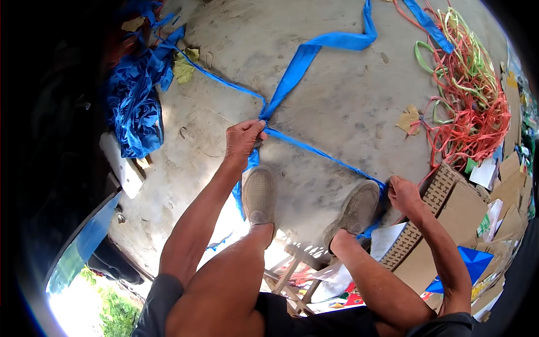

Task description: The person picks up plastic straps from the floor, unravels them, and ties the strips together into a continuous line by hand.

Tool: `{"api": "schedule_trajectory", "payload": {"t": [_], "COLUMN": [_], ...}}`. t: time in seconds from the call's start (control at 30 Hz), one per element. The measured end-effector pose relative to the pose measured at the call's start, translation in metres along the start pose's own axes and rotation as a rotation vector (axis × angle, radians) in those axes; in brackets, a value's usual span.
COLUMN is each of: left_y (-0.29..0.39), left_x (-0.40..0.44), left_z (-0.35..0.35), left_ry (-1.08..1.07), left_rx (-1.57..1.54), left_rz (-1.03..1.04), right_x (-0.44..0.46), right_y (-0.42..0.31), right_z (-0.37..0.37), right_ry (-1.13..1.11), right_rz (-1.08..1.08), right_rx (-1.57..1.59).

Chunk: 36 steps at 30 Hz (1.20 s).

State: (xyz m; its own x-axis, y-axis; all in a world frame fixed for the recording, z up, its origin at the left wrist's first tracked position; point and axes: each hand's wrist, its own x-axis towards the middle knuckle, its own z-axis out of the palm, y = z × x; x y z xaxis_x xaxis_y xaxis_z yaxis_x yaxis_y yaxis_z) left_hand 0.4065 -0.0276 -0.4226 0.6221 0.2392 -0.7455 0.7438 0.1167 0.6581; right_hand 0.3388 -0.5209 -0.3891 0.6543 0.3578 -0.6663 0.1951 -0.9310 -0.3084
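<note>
My left hand (pixel 245 138) is closed on a blue strip at the point where several lengths of blue material meet. A wide blue ribbon (pixel 297 64) runs from there up to the top of the view, and a thin blue strand (pixel 224 82) leads to the upper left. Another narrow blue strip (pixel 320 152) stretches to the right, toward my right hand (pixel 402 194). That hand is closed at the strip's far end; its fingertips are small and partly hidden. More blue material hangs below my left hand, beside the left shoe (pixel 259 194).
A blue heap (pixel 135 106) lies at the upper left. Red and green cords (pixel 471 95) are piled at the upper right. Cardboard (pixel 455 224) and paper scraps stand at the lower right. The right shoe (pixel 360 208) rests on the concrete floor (pixel 224 33). A dry leaf (pixel 409 119) lies near the cords.
</note>
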Motion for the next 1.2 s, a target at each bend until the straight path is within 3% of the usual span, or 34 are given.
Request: {"api": "schedule_trajectory", "payload": {"t": [0.07, 0.17, 0.27, 0.33, 0.37, 0.43, 0.6, 0.8, 1.0, 1.13, 1.2], "left_y": [-0.003, 0.002, 0.006, 0.013, 0.013, 0.004, 0.008, 0.021, 0.018, 0.027, 0.038], "left_x": [0.002, -0.002, -0.003, -0.006, -0.008, 0.0, 0.004, 0.004, 0.015, 0.014, 0.002], "left_z": [0.001, 0.001, 0.0, 0.001, 0.001, -0.003, -0.005, -0.005, -0.011, -0.017, -0.025], "left_ry": [-0.008, -0.005, -0.017, -0.025, -0.027, -0.061, -0.166, -0.231, -0.278, -0.362, -0.381], "left_rx": [-0.002, 0.034, 0.049, 0.096, 0.118, 0.147, 0.314, 0.443, 0.699, 0.586, 0.516], "left_rz": [0.037, 0.027, 0.023, 0.035, 0.038, 0.082, 0.178, 0.128, 0.372, 0.302, 0.137], "right_x": [0.005, 0.027, 0.064, 0.088, 0.098, 0.126, 0.169, 0.191, 0.199, 0.206, 0.21], "right_y": [-0.01, -0.037, -0.088, -0.13, -0.158, -0.195, -0.265, -0.282, -0.284, -0.28, -0.278], "right_z": [-0.016, -0.047, -0.076, -0.079, -0.086, -0.061, -0.028, -0.012, -0.002, 0.006, 0.009], "right_ry": [-0.122, -0.038, 0.186, 0.334, 0.304, 0.359, 0.536, 0.6, 0.673, 0.691, 0.704], "right_rz": [0.03, 0.101, -0.037, -0.221, -0.295, -0.376, -0.42, -0.34, -0.289, -0.278, -0.277], "right_rx": [-0.147, -0.309, -0.242, 0.01, 0.265, 0.482, 0.604, 0.538, 0.48, 0.414, 0.396]}}
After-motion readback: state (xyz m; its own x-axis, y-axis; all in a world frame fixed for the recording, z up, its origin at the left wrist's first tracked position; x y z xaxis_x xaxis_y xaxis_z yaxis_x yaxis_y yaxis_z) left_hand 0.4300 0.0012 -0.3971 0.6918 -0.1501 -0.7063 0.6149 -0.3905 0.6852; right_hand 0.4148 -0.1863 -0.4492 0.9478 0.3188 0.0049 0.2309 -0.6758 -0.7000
